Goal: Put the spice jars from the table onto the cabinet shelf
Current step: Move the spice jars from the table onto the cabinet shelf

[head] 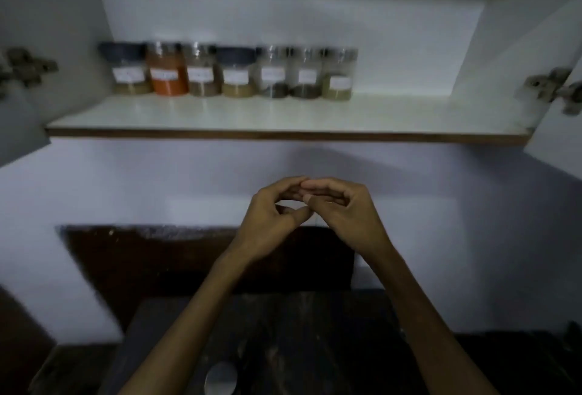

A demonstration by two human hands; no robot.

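Seven spice jars (pixel 228 72) are lined up at the back of the cabinet shelf (pixel 283 117). The left hand (pixel 267 221) and right hand (pixel 343 208) are held together above the table (pixel 315 331), fingers loosely curled, fingertips touching, nothing gripped

Jar labels (pixel 200 74) blur unreadably; a round metal object (pixel 220 377) at the surface's near edge stays unidentifiable.
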